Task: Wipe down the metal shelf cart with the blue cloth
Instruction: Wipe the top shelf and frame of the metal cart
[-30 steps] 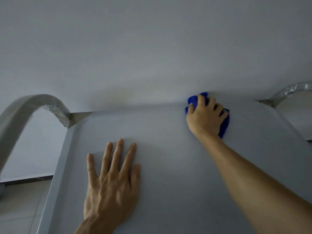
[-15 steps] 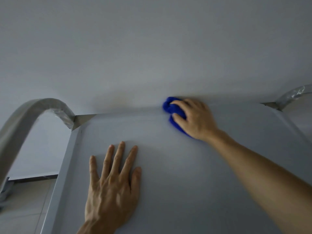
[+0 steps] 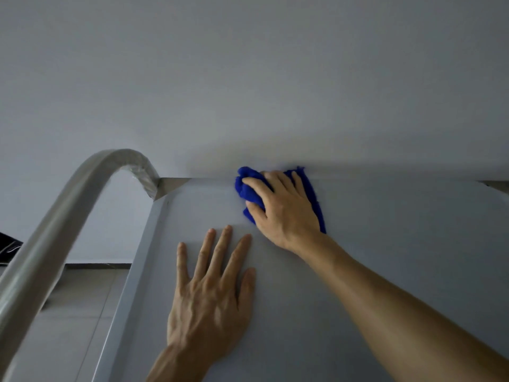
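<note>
The metal shelf cart's flat grey top (image 3: 399, 244) fills the lower right of the view, with a raised rim along its left side. My right hand (image 3: 286, 213) presses the bunched blue cloth (image 3: 248, 188) against the top near the far edge, fingers curled over it. Blue fabric shows on both sides of that hand. My left hand (image 3: 212, 290) lies flat on the shelf top, fingers straight and spread, just below and left of the cloth.
A curved metal handle tube (image 3: 55, 230) arches up at the cart's left end. A plain wall (image 3: 248, 78) stands directly behind the far edge. Tiled floor (image 3: 68, 312) shows at lower left, with a dark object (image 3: 8, 249) at the left border.
My right hand has slid the blue cloth leftward along the far edge of the shelf top. The left hand stays flat in place; the view has shifted right.
</note>
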`<control>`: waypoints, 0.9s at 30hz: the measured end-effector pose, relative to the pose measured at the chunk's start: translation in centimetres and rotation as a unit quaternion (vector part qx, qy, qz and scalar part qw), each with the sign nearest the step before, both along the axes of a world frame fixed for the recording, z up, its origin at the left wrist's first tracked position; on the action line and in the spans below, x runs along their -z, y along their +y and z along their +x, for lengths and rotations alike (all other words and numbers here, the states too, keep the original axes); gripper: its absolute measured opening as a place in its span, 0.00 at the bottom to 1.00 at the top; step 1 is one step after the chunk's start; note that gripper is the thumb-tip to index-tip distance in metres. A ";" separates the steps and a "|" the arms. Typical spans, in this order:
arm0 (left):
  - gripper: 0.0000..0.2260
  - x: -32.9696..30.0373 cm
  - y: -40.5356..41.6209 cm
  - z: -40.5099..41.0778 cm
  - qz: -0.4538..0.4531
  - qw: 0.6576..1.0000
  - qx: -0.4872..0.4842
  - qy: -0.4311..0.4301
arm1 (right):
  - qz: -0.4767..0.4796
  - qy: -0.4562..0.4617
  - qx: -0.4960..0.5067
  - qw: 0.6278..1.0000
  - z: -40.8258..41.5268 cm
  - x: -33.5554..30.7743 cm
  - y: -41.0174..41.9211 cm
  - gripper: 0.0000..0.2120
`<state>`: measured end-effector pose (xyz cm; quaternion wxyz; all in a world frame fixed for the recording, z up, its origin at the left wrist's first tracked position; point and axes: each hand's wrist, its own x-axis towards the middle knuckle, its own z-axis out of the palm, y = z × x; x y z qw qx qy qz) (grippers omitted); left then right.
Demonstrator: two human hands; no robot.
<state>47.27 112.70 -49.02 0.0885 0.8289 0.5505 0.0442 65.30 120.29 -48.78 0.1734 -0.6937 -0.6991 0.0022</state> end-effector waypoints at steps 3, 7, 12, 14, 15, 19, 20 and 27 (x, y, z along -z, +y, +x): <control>0.27 -0.2 0.1 -0.1 -0.012 1.000 0.005 -0.011 | -0.010 0.011 -0.061 0.998 -0.5 0.0 0.1 0.21; 0.25 -1.2 0.3 -0.5 -0.033 0.998 -0.001 -0.052 | 0.008 0.005 -0.049 0.999 -0.2 0.0 -0.1 0.21; 0.15 -5.1 2.3 -1.9 -0.045 0.990 0.013 -0.134 | 0.023 -0.009 -0.031 0.999 -0.6 0.2 0.0 0.19; 0.13 -7.8 3.4 -2.9 0.014 0.987 0.021 -0.156 | 0.022 -0.019 -0.027 0.999 -0.7 0.1 0.0 0.19; 0.11 -9.3 3.9 -3.5 0.049 0.985 0.025 -0.164 | 0.023 -0.022 -0.027 0.999 -0.7 0.1 0.0 0.20; 0.10 -14.3 5.8 -6.8 0.123 0.986 0.017 -0.114 | 0.035 -0.031 -0.023 0.999 -1.0 0.0 -0.1 0.20; 0.11 -15.1 6.3 -7.7 0.131 0.987 0.012 -0.086 | 0.037 -0.032 -0.021 0.999 -1.0 -0.1 -0.2 0.20; 0.26 -14.9 6.8 -11.2 -0.057 0.987 -0.101 -0.115 | 0.081 -0.032 0.074 0.993 -1.5 0.3 -0.4 0.21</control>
